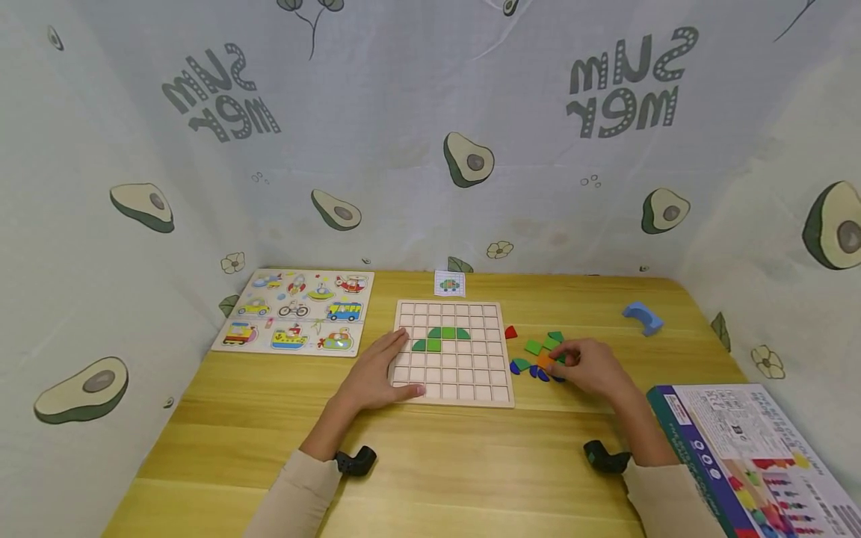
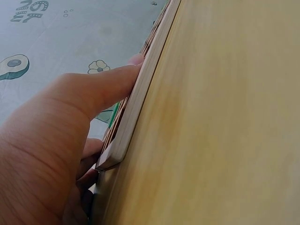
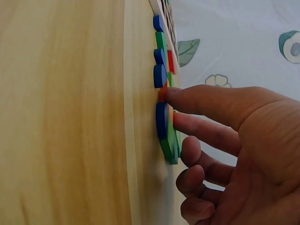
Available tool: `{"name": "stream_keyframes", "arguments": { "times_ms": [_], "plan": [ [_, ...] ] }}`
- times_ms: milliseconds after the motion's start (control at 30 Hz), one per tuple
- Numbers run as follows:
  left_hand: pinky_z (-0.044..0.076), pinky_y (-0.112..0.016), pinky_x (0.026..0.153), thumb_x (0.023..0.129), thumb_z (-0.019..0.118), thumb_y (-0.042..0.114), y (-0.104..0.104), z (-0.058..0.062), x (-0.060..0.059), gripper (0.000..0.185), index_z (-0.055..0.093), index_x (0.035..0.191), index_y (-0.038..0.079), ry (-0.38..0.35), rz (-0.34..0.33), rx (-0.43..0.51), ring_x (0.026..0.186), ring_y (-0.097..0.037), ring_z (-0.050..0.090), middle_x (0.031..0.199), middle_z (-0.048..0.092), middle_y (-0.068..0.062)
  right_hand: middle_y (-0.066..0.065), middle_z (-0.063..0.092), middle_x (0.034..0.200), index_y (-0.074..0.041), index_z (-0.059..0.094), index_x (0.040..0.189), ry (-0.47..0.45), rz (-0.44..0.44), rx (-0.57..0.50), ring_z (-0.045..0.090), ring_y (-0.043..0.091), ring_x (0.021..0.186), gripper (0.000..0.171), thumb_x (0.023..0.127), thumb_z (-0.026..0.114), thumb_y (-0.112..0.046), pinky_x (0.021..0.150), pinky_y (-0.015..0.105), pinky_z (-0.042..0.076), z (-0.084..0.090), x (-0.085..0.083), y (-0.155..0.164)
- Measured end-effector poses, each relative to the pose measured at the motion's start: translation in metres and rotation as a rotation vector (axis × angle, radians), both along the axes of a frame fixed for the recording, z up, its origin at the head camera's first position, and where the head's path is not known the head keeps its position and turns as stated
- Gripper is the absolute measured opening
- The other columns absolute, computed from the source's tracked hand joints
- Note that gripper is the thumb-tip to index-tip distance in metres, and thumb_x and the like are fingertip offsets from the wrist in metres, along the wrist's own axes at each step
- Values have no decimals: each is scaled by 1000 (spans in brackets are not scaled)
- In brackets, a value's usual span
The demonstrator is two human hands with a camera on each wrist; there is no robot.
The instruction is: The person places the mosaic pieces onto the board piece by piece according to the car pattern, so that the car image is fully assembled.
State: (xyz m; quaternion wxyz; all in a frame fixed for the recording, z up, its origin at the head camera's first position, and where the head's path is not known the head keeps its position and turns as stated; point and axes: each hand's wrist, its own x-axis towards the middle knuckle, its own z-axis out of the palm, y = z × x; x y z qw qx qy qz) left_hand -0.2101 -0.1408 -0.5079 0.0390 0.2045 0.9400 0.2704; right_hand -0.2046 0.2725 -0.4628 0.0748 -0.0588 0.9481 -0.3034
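My left hand point(image 1: 377, 373) rests at the left side of a wooden grid board point(image 1: 471, 392), fingers along its left edge and thumb over its front-left part. In the left wrist view, the thumb presses on the board's rim point(image 2: 136, 108). Green squares point(image 1: 448, 333) and curved green pieces point(image 1: 463, 334) sit in two rows of the grid. To the board's right, my right hand point(image 1: 588, 366) pinches an orange square point(image 1: 544, 360) between thumb and index finger, low in a cluster of pieces. Around it lie blue rounded pieces point(image 3: 160, 76) and green pieces point(image 1: 534, 347).
A red piece point(image 1: 510, 332) lies beside the board's right edge. Behind the board is a small pattern card point(image 1: 449, 284). A vehicle puzzle point(image 1: 269, 340) is at the back left, a blue arch block point(image 1: 643, 317) at the back right, and a colourful box point(image 1: 733, 433) at the front right.
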Motion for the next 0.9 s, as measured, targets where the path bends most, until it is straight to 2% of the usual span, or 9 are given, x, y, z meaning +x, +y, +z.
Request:
{"name": "stream_keyframes", "arguments": {
  "times_ms": [367, 533, 767, 900],
  "plan": [
    [27, -51, 127, 79, 72, 68, 0, -1, 0, 109, 33, 162, 10, 13, -2, 12, 158, -29, 26, 171, 28, -3, 4, 57, 80, -1, 74, 110, -19, 16, -3, 48, 18, 69, 29, 89, 80, -20, 58, 28, 39, 2, 5, 0],
    [27, -52, 127, 78, 73, 68, 0, -2, 0, 109, 34, 162, 10, 19, -2, 20, 158, -30, 26, 170, 29, -3, 5, 56, 81, 1, 73, 109, 3, 6, 9, 47, 18, 69, 28, 88, 78, -18, 59, 27, 39, 1, 5, -4],
    [27, -51, 127, 79, 71, 70, 0, -2, 0, 109, 33, 162, 11, 11, -4, -4, 158, -28, 25, 171, 28, -2, 6, 57, 81, 5, 70, 118, 33, -35, 1, 48, 19, 70, 31, 93, 73, -14, 63, 30, 40, 2, 3, -7],
    [27, -50, 127, 79, 71, 70, 0, -1, 0, 109, 33, 162, 11, 15, 0, -6, 158, -28, 26, 171, 28, -2, 6, 59, 81, 6, 70, 121, 78, -41, -16, 47, 18, 66, 34, 94, 72, -16, 58, 28, 38, 3, 2, -13]
  ]
}}
